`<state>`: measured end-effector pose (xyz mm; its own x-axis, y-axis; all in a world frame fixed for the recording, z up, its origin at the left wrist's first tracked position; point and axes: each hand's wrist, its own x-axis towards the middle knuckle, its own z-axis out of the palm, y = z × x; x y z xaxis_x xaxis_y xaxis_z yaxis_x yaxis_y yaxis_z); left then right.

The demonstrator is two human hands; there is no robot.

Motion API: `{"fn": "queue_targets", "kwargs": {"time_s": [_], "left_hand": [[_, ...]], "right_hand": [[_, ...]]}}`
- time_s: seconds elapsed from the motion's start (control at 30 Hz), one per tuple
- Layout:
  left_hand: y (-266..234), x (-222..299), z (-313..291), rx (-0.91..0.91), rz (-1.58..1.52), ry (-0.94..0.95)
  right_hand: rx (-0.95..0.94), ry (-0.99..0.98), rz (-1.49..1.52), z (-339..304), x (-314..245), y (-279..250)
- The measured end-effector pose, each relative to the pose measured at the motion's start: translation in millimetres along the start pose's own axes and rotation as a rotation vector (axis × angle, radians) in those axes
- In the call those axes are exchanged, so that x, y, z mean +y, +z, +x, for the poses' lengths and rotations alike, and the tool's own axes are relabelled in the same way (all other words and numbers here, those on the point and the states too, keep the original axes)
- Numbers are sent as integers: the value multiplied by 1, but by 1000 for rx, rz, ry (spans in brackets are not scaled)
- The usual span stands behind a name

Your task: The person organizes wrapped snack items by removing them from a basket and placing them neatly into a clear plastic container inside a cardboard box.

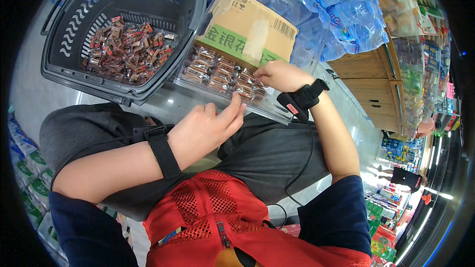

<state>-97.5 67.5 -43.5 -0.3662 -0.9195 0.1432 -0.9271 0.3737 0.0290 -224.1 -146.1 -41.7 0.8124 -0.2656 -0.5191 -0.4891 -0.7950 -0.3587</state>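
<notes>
Small clear-wrapped brown snack packets (220, 73) stand in close rows in a clear plastic tray (277, 113) before me. My left hand (210, 128) is at the tray's front edge, fingers apart, index fingertip by the front packets and nothing seen in its grasp. Over the right end of the rows is my right hand (282, 75), its fingers bent together with the tips down at the packets. Whatever lies between those tips is hidden. Directly behind the rows, a brown cardboard box (269, 27) with a green band leans back.
A dark grey plastic basket (118, 86) at the left holds a heap of loose similar packets (126, 52). Blue-wrapped bottle packs (346, 15) are stacked behind the tray. Wooden cabinets (378, 101) and goods shelves line the right. Another person (406, 178) is far off at right.
</notes>
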Motion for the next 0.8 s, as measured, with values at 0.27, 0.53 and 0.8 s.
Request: {"fn": "queue_targets", "kwargs": {"time_s": [0.27, 0.53, 0.8], "left_hand": [[2, 1, 1, -1, 13, 11], [0, 1, 1, -6, 3, 11], [0, 1, 1, 12, -34, -16]], "right_hand": [[-151, 136, 12, 0, -3, -8], [-229, 130, -88, 3, -6, -1], [-219, 216, 323, 4, -6, 9]]}}
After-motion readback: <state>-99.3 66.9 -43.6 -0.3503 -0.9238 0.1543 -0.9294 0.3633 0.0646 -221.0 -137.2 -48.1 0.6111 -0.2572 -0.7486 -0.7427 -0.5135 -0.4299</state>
